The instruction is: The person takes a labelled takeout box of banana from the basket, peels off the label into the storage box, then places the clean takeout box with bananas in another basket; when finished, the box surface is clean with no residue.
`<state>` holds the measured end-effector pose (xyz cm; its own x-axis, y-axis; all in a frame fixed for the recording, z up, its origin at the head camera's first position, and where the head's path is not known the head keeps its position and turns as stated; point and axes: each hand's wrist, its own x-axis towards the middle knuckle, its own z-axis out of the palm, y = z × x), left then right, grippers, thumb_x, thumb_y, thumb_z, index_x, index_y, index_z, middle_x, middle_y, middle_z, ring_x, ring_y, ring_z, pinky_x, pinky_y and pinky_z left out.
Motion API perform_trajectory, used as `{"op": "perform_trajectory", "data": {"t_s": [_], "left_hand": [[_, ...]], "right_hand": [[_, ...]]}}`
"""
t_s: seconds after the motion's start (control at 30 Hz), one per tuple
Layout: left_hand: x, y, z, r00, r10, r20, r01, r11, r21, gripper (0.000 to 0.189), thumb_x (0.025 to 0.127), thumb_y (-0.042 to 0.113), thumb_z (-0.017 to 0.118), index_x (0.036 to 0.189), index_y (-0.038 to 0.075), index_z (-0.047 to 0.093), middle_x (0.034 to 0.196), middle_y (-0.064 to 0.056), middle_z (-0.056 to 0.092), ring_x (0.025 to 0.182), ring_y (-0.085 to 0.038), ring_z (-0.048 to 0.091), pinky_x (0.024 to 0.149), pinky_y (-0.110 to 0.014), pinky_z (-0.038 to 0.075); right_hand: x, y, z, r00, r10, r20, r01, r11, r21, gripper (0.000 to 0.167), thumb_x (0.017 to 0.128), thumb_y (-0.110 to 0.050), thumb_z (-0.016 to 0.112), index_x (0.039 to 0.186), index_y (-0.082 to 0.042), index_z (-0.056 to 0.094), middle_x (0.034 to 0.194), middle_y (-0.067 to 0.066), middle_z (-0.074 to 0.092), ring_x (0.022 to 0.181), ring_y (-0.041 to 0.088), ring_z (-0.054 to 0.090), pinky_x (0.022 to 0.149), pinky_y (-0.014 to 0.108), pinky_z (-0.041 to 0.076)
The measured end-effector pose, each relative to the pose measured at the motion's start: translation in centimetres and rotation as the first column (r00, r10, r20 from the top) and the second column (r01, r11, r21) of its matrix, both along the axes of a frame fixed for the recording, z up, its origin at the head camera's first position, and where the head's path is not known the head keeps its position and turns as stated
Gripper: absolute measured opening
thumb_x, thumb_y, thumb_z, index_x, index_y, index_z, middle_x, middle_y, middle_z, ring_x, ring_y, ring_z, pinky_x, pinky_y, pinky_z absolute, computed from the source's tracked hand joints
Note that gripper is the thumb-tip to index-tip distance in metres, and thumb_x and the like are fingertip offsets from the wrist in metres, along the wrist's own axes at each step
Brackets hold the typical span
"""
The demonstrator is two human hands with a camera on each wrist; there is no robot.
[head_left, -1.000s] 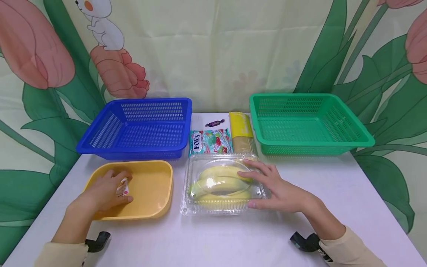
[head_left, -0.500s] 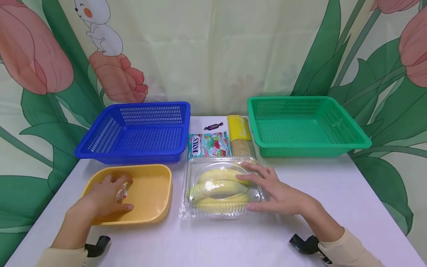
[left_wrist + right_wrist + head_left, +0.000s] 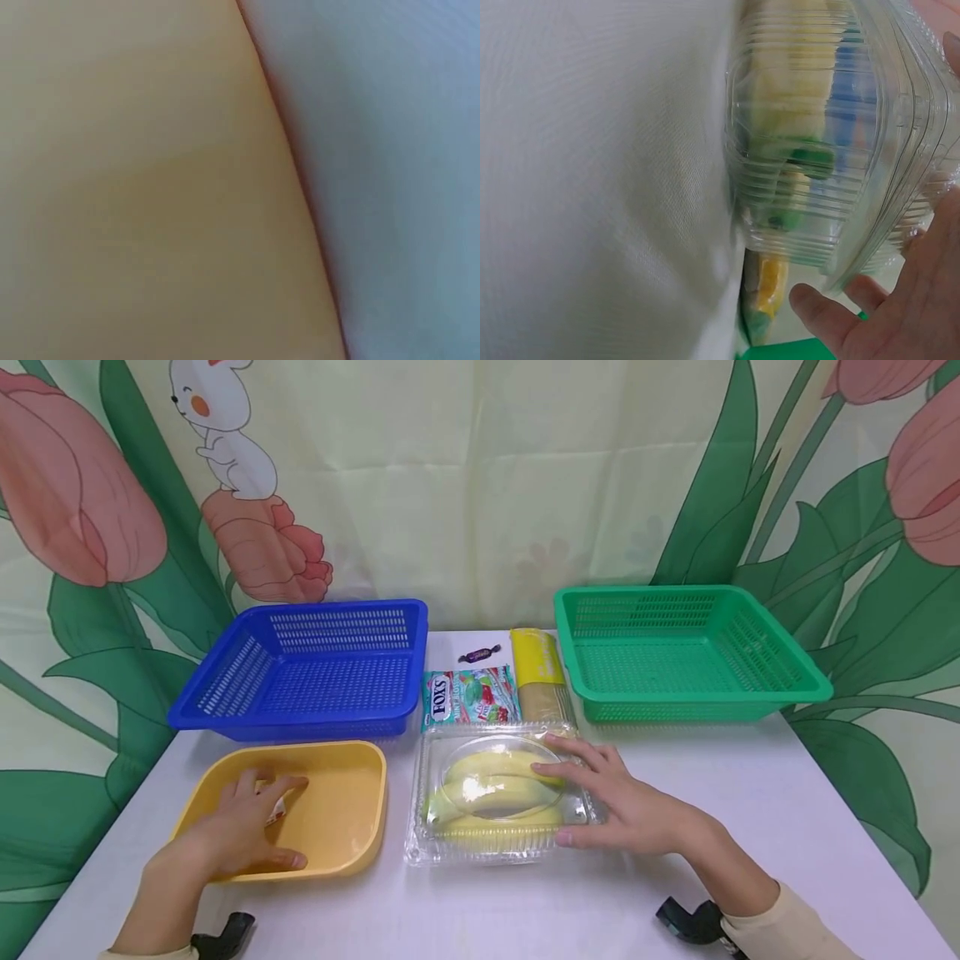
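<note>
This looked like a staged tabletop set-up, in what sort of building unclear: beyond the left hand (image 3: pixel 243 828) and right hand (image 3: pixel 630 802) hung a creased backdrop (image 3: pixel 480 493) printed with tulips (image 3: pixel 78 489), and beneath them spread a white table (image 3: pixel 465 914).

Glare spots the clear container (image 3: pixel 498 797) in the bright head view; the left wrist view is blurred.
</note>
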<state>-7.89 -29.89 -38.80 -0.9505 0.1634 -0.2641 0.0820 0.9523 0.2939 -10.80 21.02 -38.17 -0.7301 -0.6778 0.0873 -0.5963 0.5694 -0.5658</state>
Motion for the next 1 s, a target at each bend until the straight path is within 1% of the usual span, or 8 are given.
{"op": "perform_trajectory", "data": {"t_s": [0.13,0.3,0.4,0.5,0.57,0.7,0.77,1.0], "left_hand": [[0.6,-0.3,-0.1,0.999,-0.010,-0.041,0.011,1.000,0.029,0.109,0.065,0.069,0.084,0.151,0.015,0.047,0.150,-0.030,0.027,0.130,-0.055,0.027,0.095,-0.076,0.041],[0.9,-0.1,0.5,0.997,-0.006,-0.074,0.010,0.998,0.060,0.103,0.070,0.070,0.082,0.152,0.019,0.046,0.152,-0.026,0.028,0.134,-0.053,0.028,0.100,-0.078,0.036],[0.8,0.4,0.9,0.995,-0.014,-0.096,0.021,0.997,0.072,0.099,0.073,0.070,0.080,0.151,0.019,0.047,0.153,-0.025,0.030,0.135,-0.052,0.031,0.103,-0.078,0.034],[0.7,1.1,1.2,0.992,-0.030,-0.122,0.040,0.996,0.083,0.095,0.075,0.071,0.077,0.151,0.020,0.049,0.152,-0.022,0.033,0.132,-0.048,0.038,0.101,-0.074,0.039],[0.6,1.7,1.4,0.991,-0.038,-0.129,0.050,0.994,0.096,0.093,0.077,0.072,0.076,0.150,0.022,0.049,0.152,-0.020,0.034,0.131,-0.046,0.039,0.099,-0.073,0.041],[0.7,2.6,1.3,0.990,-0.045,-0.133,0.061,0.991,0.115,0.087,0.080,0.072,0.073,0.150,0.028,0.049,0.152,-0.016,0.035,0.132,-0.045,0.038,0.097,-0.074,0.041],[0.8,2.9,1.2,0.989,-0.048,-0.140,0.066,0.990,0.129,0.084,0.081,0.070,0.073,0.150,0.029,0.048,0.151,-0.015,0.035,0.134,-0.047,0.036,0.097,-0.076,0.039],[0.8,3.8,1.0,0.986,-0.056,-0.160,0.083,0.982,0.169,0.080,0.084,0.067,0.072,0.152,0.033,0.046,0.153,-0.014,0.035,0.137,-0.045,0.035,0.100,-0.078,0.036]], "right_hand": [[0.0,0.0,0.0,1.000,0.006,-0.003,-0.006,1.000,0.004,0.070,0.090,-0.056,0.073,0.152,-0.040,0.046,0.168,-0.008,0.018,0.139,0.027,0.024,0.096,0.060,0.045],[-0.1,0.0,0.0,1.000,0.004,0.000,-0.004,1.000,0.008,0.070,0.090,-0.057,0.073,0.152,-0.040,0.046,0.168,-0.007,0.018,0.140,0.028,0.024,0.096,0.060,0.044],[-0.1,0.1,-0.1,1.000,0.002,0.007,-0.002,1.000,0.007,0.071,0.090,-0.058,0.073,0.152,-0.039,0.046,0.168,-0.007,0.018,0.139,0.028,0.023,0.097,0.061,0.044],[-0.2,0.1,-0.2,1.000,0.003,0.008,-0.003,1.000,0.000,0.070,0.090,-0.057,0.074,0.152,-0.038,0.047,0.169,-0.006,0.018,0.140,0.029,0.023,0.097,0.062,0.044],[-0.2,0.2,-0.3,1.000,0.004,0.006,-0.004,1.000,-0.004,0.070,0.090,-0.055,0.074,0.152,-0.037,0.047,0.169,-0.006,0.018,0.140,0.029,0.023,0.097,0.062,0.044],[-0.2,0.2,-0.4,1.000,0.009,0.008,-0.009,1.000,-0.014,0.070,0.090,-0.054,0.074,0.152,-0.036,0.047,0.169,-0.005,0.018,0.140,0.030,0.023,0.096,0.063,0.043],[-0.2,0.2,-0.4,1.000,0.010,0.006,-0.010,1.000,-0.015,0.070,0.090,-0.053,0.074,0.152,-0.036,0.047,0.169,-0.005,0.018,0.140,0.030,0.023,0.096,0.063,0.043],[-0.3,0.3,-0.5,1.000,0.005,0.003,-0.004,1.000,-0.013,0.070,0.091,-0.053,0.074,0.152,-0.036,0.047,0.169,-0.005,0.017,0.140,0.030,0.022,0.096,0.064,0.043]]}}
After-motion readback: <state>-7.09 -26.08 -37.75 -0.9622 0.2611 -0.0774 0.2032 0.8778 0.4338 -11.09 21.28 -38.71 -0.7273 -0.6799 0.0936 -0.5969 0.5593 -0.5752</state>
